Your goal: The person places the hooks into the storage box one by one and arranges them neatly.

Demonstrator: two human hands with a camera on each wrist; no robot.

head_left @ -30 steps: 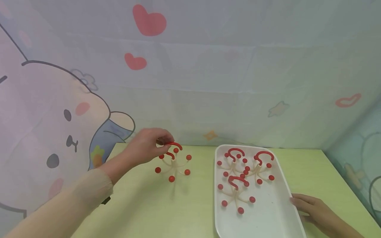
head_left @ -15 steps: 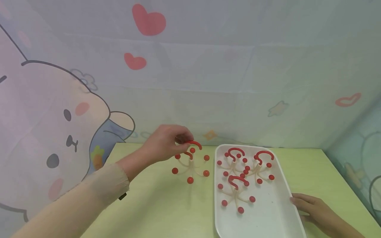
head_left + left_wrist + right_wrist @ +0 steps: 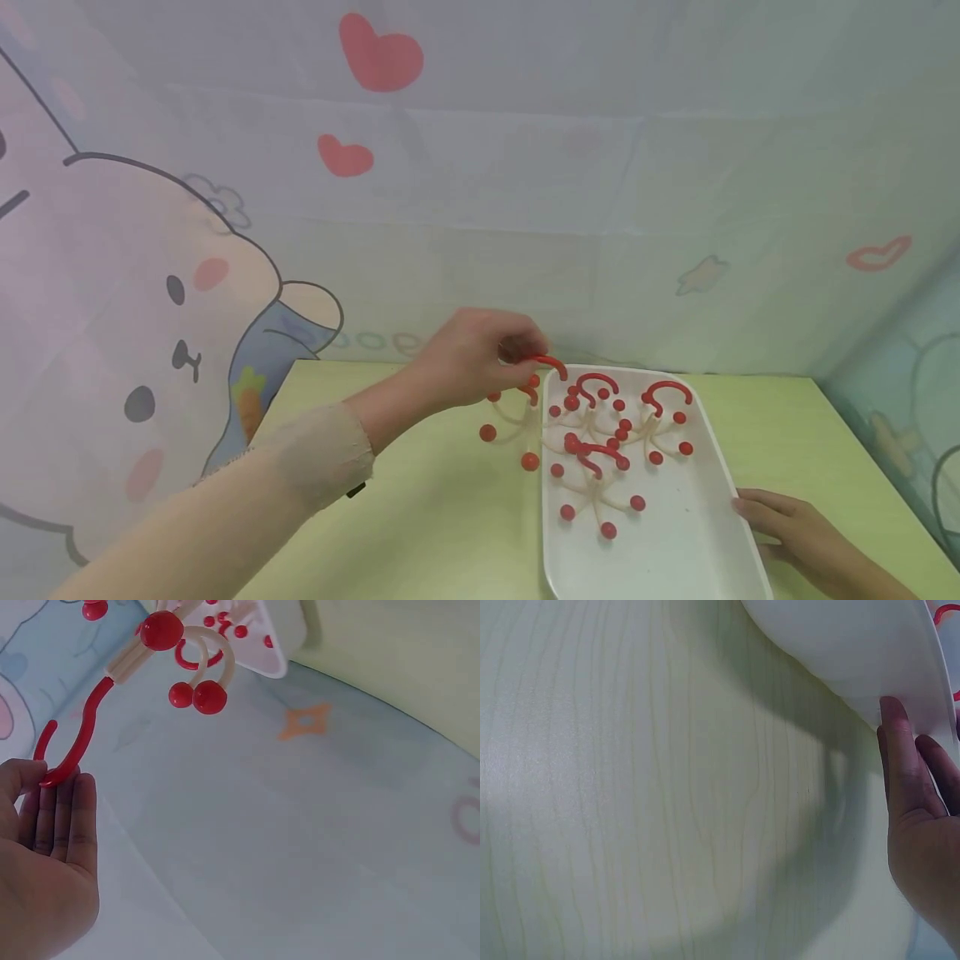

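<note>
My left hand (image 3: 476, 354) pinches the red hooked handle of a head massager (image 3: 553, 364), its thumb and fingers on the hook in the left wrist view. This massager has pale curved legs ending in red balls. It hangs over the left rim of a white tray (image 3: 675, 546). Three similar massagers stand inside the tray: one at back left (image 3: 597, 379), one at back right (image 3: 667, 387) and one nearer the front (image 3: 597, 487). My right hand (image 3: 802, 529) touches the tray's right side, its extended fingers (image 3: 904, 757) against the outer wall in the right wrist view.
The tray stands on a pale green, wood-grained table (image 3: 427, 508). Behind the table hangs a printed cloth (image 3: 517, 208) with hearts and a cartoon animal. Table surface extends left and right of the tray.
My left hand has carried the hanging head massager rightward, from over the table to the tray's left rim. The right hand, the tray and the massagers in it have stayed put.
</note>
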